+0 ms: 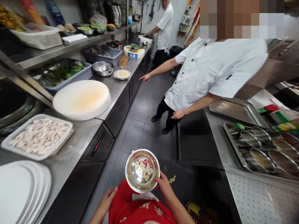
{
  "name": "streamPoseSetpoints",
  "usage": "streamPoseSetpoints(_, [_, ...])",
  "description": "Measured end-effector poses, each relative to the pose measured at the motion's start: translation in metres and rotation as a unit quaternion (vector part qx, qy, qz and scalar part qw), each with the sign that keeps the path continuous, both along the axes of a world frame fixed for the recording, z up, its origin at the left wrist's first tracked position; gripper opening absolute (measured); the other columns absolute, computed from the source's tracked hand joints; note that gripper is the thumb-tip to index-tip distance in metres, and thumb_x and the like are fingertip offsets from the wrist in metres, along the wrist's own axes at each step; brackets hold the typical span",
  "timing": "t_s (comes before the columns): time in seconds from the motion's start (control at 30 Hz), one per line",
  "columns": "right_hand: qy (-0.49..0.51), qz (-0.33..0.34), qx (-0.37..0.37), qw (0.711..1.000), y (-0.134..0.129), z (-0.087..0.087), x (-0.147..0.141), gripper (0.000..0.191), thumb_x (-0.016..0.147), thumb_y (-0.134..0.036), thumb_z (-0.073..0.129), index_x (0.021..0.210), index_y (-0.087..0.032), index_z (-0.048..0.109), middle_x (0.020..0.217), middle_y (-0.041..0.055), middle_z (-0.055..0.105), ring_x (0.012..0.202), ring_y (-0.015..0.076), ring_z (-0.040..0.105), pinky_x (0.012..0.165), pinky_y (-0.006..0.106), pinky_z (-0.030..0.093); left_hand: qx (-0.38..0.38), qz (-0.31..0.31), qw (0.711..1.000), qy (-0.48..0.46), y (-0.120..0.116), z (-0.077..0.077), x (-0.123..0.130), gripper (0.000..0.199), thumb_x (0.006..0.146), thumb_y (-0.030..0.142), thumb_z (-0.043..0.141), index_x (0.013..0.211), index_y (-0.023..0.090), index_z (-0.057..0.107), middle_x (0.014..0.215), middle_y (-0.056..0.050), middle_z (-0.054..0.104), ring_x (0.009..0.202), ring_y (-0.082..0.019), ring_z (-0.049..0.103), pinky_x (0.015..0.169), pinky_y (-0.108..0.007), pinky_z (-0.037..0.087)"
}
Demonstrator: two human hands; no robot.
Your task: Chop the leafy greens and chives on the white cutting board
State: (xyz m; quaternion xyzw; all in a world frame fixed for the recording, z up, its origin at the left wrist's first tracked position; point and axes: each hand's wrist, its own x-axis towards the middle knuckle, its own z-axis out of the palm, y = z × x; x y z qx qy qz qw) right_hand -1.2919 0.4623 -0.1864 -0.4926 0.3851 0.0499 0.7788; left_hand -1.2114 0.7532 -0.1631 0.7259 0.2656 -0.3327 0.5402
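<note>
My right hand (pixel 164 184) grips the rim of a shiny metal bowl (pixel 143 155), with the thumb over the edge and the other fingers hidden beneath. Inside the bowl lie chopped red chili and pale minced pieces (pixel 144 169), probably garlic. The bowl is held level in front of my red apron (pixel 140 211). Lower left, my left hand (pixel 107 197) hangs apart from the bowl beside the apron, blurred, and nothing shows in it; how its fingers are set is unclear.
A co-worker in a white jacket (pixel 210 65) stands ahead, one arm pointing left. The left counter bears a round white chopping board (pixel 81 99), a tray of sliced mushrooms (pixel 39 137) and stacked white plates (pixel 21 189). Metal cups (pixel 261 158) stand on the right counter. Scraps (pixel 172 179) lie on the floor.
</note>
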Motion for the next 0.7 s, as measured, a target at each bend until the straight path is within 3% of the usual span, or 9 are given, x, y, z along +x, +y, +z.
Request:
streamPoseSetpoints(0.07, [-0.001, 0.028, -0.008, 1.000, -0.028, -0.006, 0.052, 0.039, 0.059, -0.031, 0.068, 0.095, -0.015, 0.074, 0.076, 0.0045, 0.073, 0.061, 0.0211, 0.064, 0.051, 0.027, 0.049, -0.040, -0.032, 0.999, -0.016, -0.036, -0.023, 0.072, 0.054, 0.061, 0.058, 0.086, 0.100, 0.022, 0.077, 0.125, -0.013, 0.071, 0.138, -0.037, 0.049, 0.118, -0.049, 0.038])
streamPoseSetpoints(0.13, [-0.010, 0.062, -0.019, 0.998, -0.057, -0.007, 0.110, 0.038, 0.060, -0.031, 0.067, 0.093, -0.015, 0.075, 0.078, 0.0042, 0.074, 0.068, 0.0220, 0.065, 0.057, 0.028, 0.051, -0.123, -0.041, 0.992, -0.009, -0.076, -0.028, 0.141, 0.062, 0.060, 0.063, 0.084, 0.109, 0.025, 0.076, 0.130, -0.011, 0.069, 0.135, -0.035, 0.053, 0.113, -0.047, 0.044])
streamPoseSetpoints(0.23, [-0.045, 0.103, -0.044, 0.993, -0.104, -0.001, 0.202, 0.034, 0.064, -0.034, 0.069, 0.090, -0.015, 0.077, 0.085, 0.0044, 0.075, 0.080, 0.0245, 0.066, 0.073, 0.034, 0.054, -0.175, -0.005, 0.983, 0.050, -0.140, -0.011, 0.234, 0.057, 0.062, 0.054, 0.085, 0.110, 0.025, 0.075, 0.121, -0.011, 0.073, 0.118, -0.035, 0.066, 0.097, -0.046, 0.056])
streamPoseSetpoints(0.33, [-0.091, 0.164, -0.021, 0.982, -0.150, 0.005, 0.299, 0.036, 0.069, -0.047, 0.074, 0.086, -0.014, 0.076, 0.080, 0.0036, 0.074, 0.077, 0.0234, 0.065, 0.078, 0.038, 0.053, -0.137, 0.041, 0.989, 0.025, -0.194, 0.012, 0.315, 0.047, 0.062, 0.043, 0.085, 0.102, 0.021, 0.075, 0.107, -0.012, 0.077, 0.110, -0.034, 0.071, 0.092, -0.043, 0.059])
streamPoseSetpoints(0.4, [-0.119, 0.190, 0.006, 0.974, -0.182, 0.000, 0.372, 0.046, 0.075, -0.057, 0.071, 0.083, -0.012, 0.074, 0.074, 0.0040, 0.071, 0.071, 0.0210, 0.065, 0.075, 0.037, 0.052, -0.108, 0.073, 0.991, -0.014, -0.220, 0.018, 0.364, 0.045, 0.063, 0.040, 0.082, 0.102, 0.019, 0.074, 0.102, -0.011, 0.078, 0.109, -0.032, 0.071, 0.092, -0.042, 0.059])
streamPoseSetpoints(0.47, [-0.128, 0.180, 0.017, 0.975, -0.215, -0.014, 0.460, 0.054, 0.085, -0.061, 0.062, 0.089, -0.008, 0.072, 0.074, 0.0060, 0.071, 0.072, 0.0197, 0.065, 0.074, 0.037, 0.051, -0.076, 0.102, 0.991, -0.042, -0.238, 0.016, 0.409, 0.045, 0.065, 0.038, 0.078, 0.106, 0.020, 0.073, 0.101, -0.008, 0.078, 0.110, -0.031, 0.071, 0.096, -0.041, 0.057])
streamPoseSetpoints(0.53, [-0.122, 0.160, 0.013, 0.979, -0.250, -0.037, 0.565, 0.058, 0.095, -0.056, 0.049, 0.100, -0.002, 0.069, 0.078, 0.0085, 0.071, 0.075, 0.0185, 0.066, 0.076, 0.037, 0.050, -0.041, 0.137, 0.988, -0.055, -0.253, 0.004, 0.451, 0.049, 0.066, 0.035, 0.074, 0.113, 0.023, 0.071, 0.103, -0.006, 0.078, 0.114, -0.030, 0.069, 0.102, -0.042, 0.055])
streamPoseSetpoints(0.6, [-0.126, 0.143, -0.006, 0.982, -0.284, -0.067, 0.686, 0.055, 0.101, -0.048, 0.042, 0.107, 0.002, 0.065, 0.088, 0.0119, 0.072, 0.084, 0.0182, 0.067, 0.085, 0.040, 0.049, 0.007, 0.178, 0.983, -0.046, -0.268, -0.013, 0.487, 0.057, 0.066, 0.035, 0.070, 0.121, 0.026, 0.068, 0.110, -0.005, 0.077, 0.122, -0.032, 0.065, 0.107, -0.043, 0.051])
streamPoseSetpoints(0.7, [-0.151, 0.120, -0.041, 0.980, -0.323, -0.111, 0.870, 0.051, 0.099, -0.047, 0.051, 0.117, -0.002, 0.063, 0.118, 0.0174, 0.069, 0.111, 0.0231, 0.062, 0.104, 0.045, 0.043, 0.086, 0.223, 0.971, 0.005, -0.294, -0.043, 0.528, 0.069, 0.067, 0.046, 0.068, 0.134, 0.035, 0.060, 0.122, -0.003, 0.073, 0.132, -0.033, 0.057, 0.111, -0.045, 0.048])
